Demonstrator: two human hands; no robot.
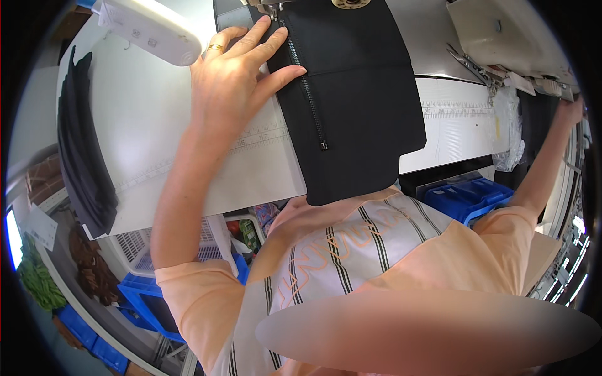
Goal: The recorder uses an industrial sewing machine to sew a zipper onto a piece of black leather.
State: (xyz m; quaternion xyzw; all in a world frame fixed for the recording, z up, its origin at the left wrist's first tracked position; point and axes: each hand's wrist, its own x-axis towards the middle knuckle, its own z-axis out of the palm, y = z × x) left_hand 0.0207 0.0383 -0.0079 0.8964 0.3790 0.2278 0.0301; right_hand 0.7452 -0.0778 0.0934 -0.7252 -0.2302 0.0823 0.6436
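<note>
A black fabric panel (pixel 364 106) with a metal-toothed zipper (pixel 308 94) lies on the white table and hangs over its front edge. The zipper runs from near the presser foot (pixel 271 11) of a sewing machine down to a pull at its near end. My left hand (pixel 235 72), a gold ring on one finger, rests flat with fingers spread. Its fingertips touch the cloth along the zipper's left side, close to the foot. At the far right, my right hand (pixel 570 111) reaches up to the side of the machine; its fingers are mostly hidden there.
The cream machine body (pixel 520 37) fills the upper right, with metal pliers (pixel 467 62) beside it. A white lamp-like housing (pixel 150 31) juts in at upper left. Folded black cloth (pixel 81 144) drapes over the table's left edge. Blue crates (pixel 467 195) and a white basket (pixel 150 244) stand below.
</note>
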